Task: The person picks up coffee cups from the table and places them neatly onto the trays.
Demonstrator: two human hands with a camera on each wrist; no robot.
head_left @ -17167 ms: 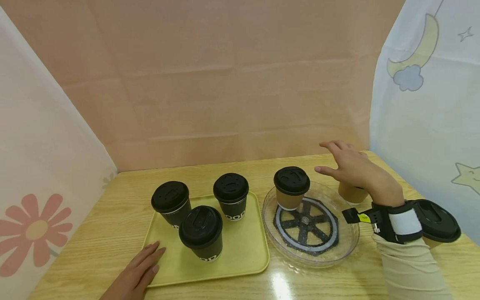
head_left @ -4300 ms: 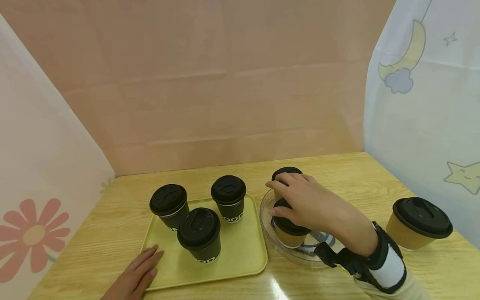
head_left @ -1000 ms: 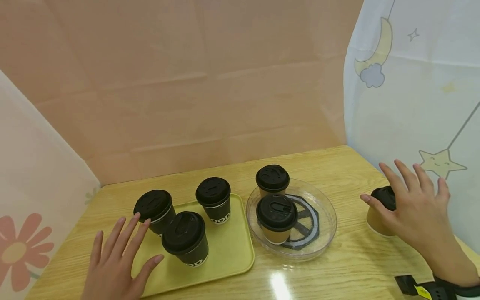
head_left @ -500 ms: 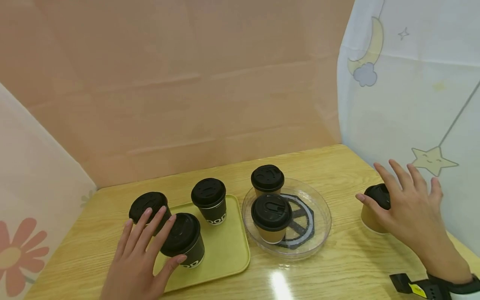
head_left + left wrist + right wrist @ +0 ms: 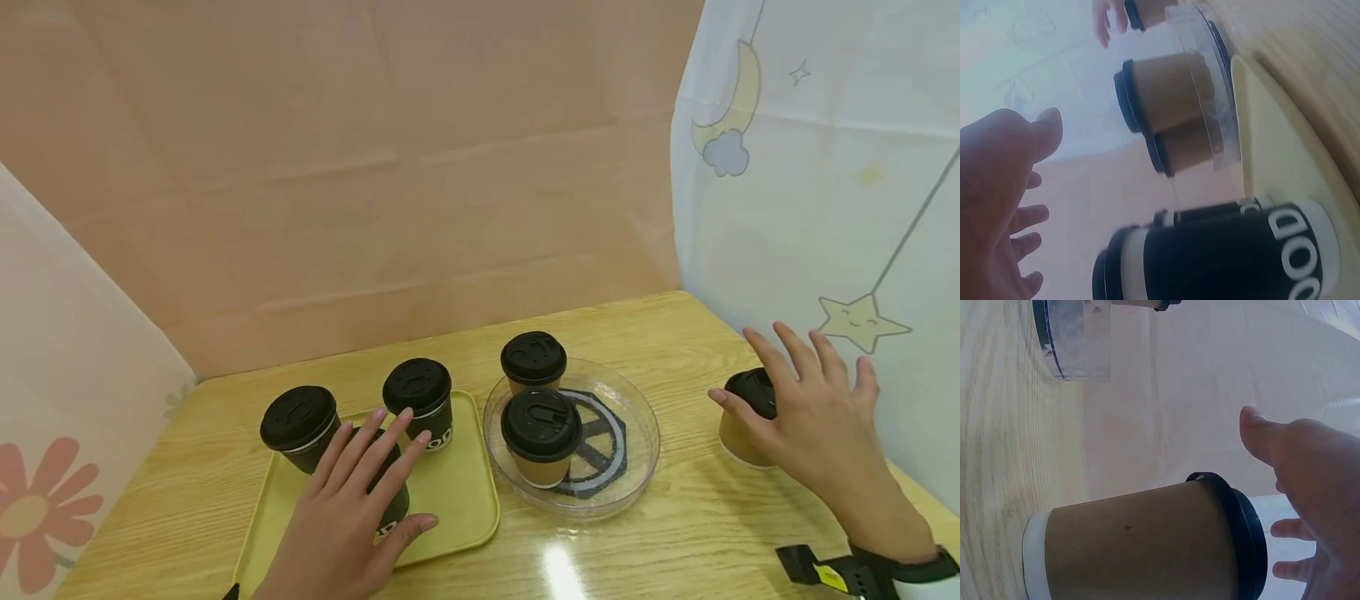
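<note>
My left hand hovers with spread fingers over the front black paper cup, partly hiding it; the left wrist view shows a gap between hand and cup. Two more lidded black cups, one at the left and one at the back, stand with it on the yellow tray. At the right, my right hand is held spread beside the black lid of a brown paper cup, apart from it in the right wrist view. Two lidded brown cups, front and rear, stand in a clear round dish.
Under the dish's clear bottom shows a dark wheel-like pattern. The wooden table ends at a peach cloth behind. Patterned cloths hang at the left and right.
Earlier the right hand put a second brown cup into the dish, then moved to the cup at the right. The left hand has risen off the tray edge and moved right over the front black cup.
</note>
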